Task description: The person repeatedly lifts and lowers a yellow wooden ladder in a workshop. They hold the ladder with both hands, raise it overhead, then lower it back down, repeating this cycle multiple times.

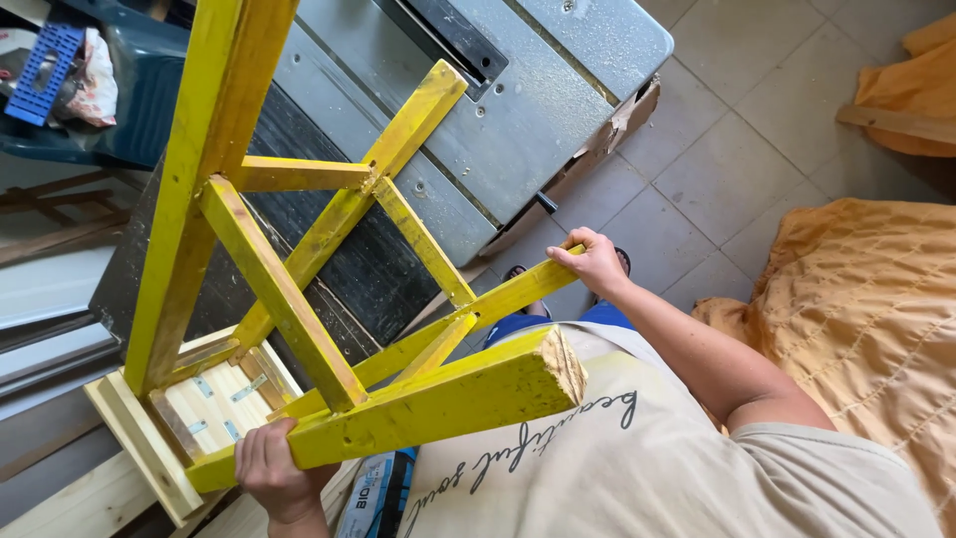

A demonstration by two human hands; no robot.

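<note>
Yellow stool (329, 289), seat half hidden, both hands (274, 463)

— Stool (329, 299): wood, painted yellow, matt, streaky; leg end sawn raw and rough; seat underside bare pale planks.
— Behind stool?
— Table saw top (538, 90): grey metal, dull, dusted with sawdust. Right of stool: orange quilted cloth (866, 299), soft. Floor tiles (737, 139): smooth, grey.

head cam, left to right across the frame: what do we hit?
Blue plastic part → yellow wooden stool frame, gripped low by the left hand → grey saw table → right hand on a stool leg → orange quilted cloth.
</note>
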